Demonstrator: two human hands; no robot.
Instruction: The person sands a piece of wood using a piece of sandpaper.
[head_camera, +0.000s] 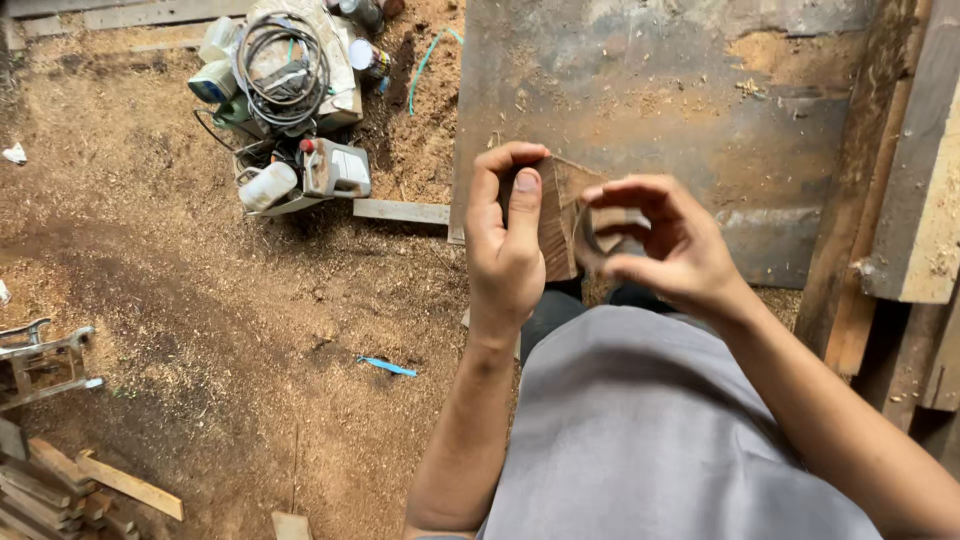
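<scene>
My left hand (505, 245) grips a small flat piece of brown wood (558, 215) by its left edge, thumb on top. It has a curved cut-out. My right hand (655, 240) touches the piece's right side with bent fingers, pinching around the curved part. Both hands are held up in front of my grey shirt, above a worn wooden board (650, 90) on the ground.
Sawdust covers the floor. A pile of cans, a coiled cable and a plastic jug (335, 168) sits at upper left. Wood offcuts (90, 485) lie at lower left, a metal clamp (40, 360) at the left edge, planks (910, 200) on the right.
</scene>
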